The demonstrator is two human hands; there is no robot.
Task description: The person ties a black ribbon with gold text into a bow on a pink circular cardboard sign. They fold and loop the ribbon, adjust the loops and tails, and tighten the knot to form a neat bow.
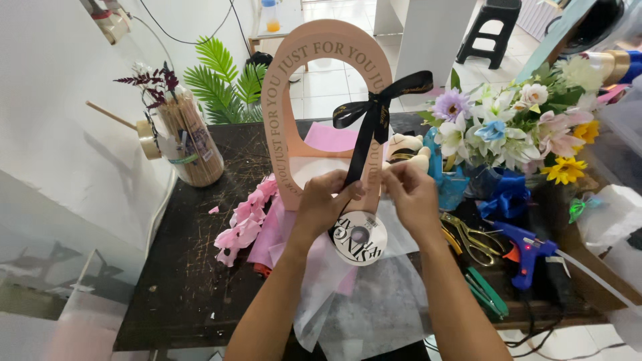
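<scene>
A tall peach arch-shaped gift box handle (281, 100) stands on the dark table (180, 267). A black ribbon bow (378, 103) is tied on its right side, with a tail hanging down. My left hand (326, 200) pinches the ribbon tail near its lower end. My right hand (411, 194) holds its fingers closed right beside it, at the box's lower right edge. A spool of black ribbon (360, 237) lies just below both hands, on white tissue paper (374, 301).
Pink artificial flowers (244, 220) lie left of the box. A bouquet of mixed artificial flowers (521, 127) stands at the right, with a blue bow (508, 194), gold scissors (471, 237), green pliers (487, 291) and a blue glue gun (525, 251). A jar of sticks (187, 144) stands at the back left.
</scene>
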